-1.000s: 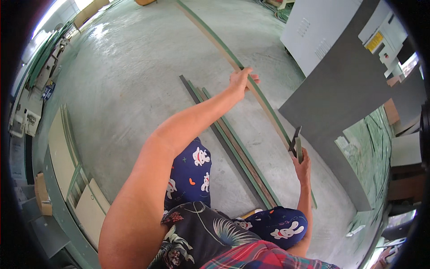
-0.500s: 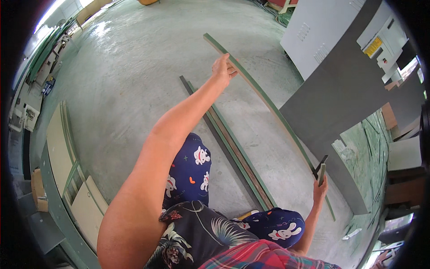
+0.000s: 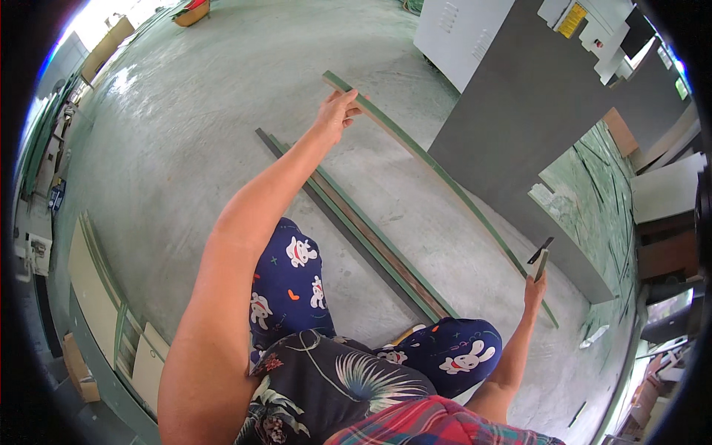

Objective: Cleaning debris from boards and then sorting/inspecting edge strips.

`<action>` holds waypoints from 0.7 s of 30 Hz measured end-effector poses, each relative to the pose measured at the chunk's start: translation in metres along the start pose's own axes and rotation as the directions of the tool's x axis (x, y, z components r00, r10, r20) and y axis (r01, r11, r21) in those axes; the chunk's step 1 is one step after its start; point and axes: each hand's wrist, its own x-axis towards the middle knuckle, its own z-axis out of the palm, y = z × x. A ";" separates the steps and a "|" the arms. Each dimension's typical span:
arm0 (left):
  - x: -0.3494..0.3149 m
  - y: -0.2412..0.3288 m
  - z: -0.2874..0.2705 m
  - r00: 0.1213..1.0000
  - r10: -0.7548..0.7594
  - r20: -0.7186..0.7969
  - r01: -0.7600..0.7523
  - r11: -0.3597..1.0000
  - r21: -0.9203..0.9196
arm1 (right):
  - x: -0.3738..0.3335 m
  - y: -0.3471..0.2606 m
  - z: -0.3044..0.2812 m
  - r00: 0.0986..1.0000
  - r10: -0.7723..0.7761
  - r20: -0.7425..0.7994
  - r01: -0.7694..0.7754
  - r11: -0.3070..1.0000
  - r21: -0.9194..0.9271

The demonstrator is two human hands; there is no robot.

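Note:
My left hand [image 3: 337, 117] is stretched out ahead, its fingers closed around a long thin strip [image 3: 443, 174] near its far end. This strip has a green face and a pale side, and slants down to the right above the floor. Near its lower right end is my right hand [image 3: 535, 291], wrapped around a small hand tool [image 3: 544, 256] with a black blade-like part and a grey-green part. The tool's exact kind is unclear. It lies against or beside the strip; the contact point is too small to make out.
A bundle of long green, dark and brown strips [image 3: 363, 228] lies on the concrete floor before my knees. Cream panels [image 3: 96, 289] are stacked at the left. A large dark grey panel [image 3: 504, 126] stands at the right, by a pale cabinet [image 3: 460, 44]. Scraps litter the floor beyond.
The view has swung to the right, so the floor strips and cabinet appear farther left. Both hands keep hold; the right hand and tool look slightly closer to the strip's lower end.

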 end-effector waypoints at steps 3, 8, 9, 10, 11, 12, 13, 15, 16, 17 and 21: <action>0.002 -0.001 0.003 1.000 0.007 0.026 -0.008 0.999 0.043 | 0.008 -0.060 -0.015 0.996 -0.062 -0.068 0.062 0.998 -0.004; 0.004 -0.013 0.012 0.988 0.030 0.150 -0.037 0.998 0.041 | 0.013 -0.189 -0.012 0.978 -0.071 0.195 -0.032 0.876 0.480; 0.002 -0.014 0.016 0.988 0.030 0.154 -0.036 0.999 0.038 | 0.012 -0.208 -0.006 0.966 -0.120 0.230 -0.018 0.855 0.519; -0.002 -0.014 0.022 0.982 0.039 0.185 -0.033 0.999 -0.036 | 0.010 -0.225 -0.003 0.967 -0.117 0.225 -0.015 0.858 0.514; -0.005 -0.013 0.024 0.976 0.050 0.211 -0.028 0.994 -0.105 | 0.007 -0.241 0.002 0.943 -0.131 0.306 -0.069 0.823 0.564; -0.007 -0.011 0.025 0.976 0.050 0.213 -0.027 0.994 -0.107 | 0.006 -0.255 0.006 0.911 -0.149 0.383 -0.127 0.785 0.607; -0.009 -0.009 0.028 0.971 0.058 0.234 -0.029 0.992 -0.126 | 0.006 -0.266 0.008 0.913 -0.146 0.382 -0.126 0.788 0.603; -0.009 -0.006 0.028 0.964 0.068 0.257 -0.030 0.988 -0.149 | 0.010 -0.288 0.012 0.850 -0.167 0.500 -0.225 0.742 0.631; -0.009 -0.005 0.027 0.956 0.070 0.286 -0.032 0.990 -0.135 | 0.012 -0.298 0.014 0.851 -0.165 0.499 -0.224 0.744 0.629; -0.009 -0.005 0.026 0.947 0.071 0.313 -0.034 0.992 -0.121 | 0.013 -0.309 0.015 0.835 -0.209 0.509 -0.200 0.747 0.634; -0.008 -0.004 0.023 0.959 0.014 0.285 0.024 0.991 -0.133 | 0.003 -0.370 0.017 0.749 -0.362 0.554 -0.131 0.740 0.660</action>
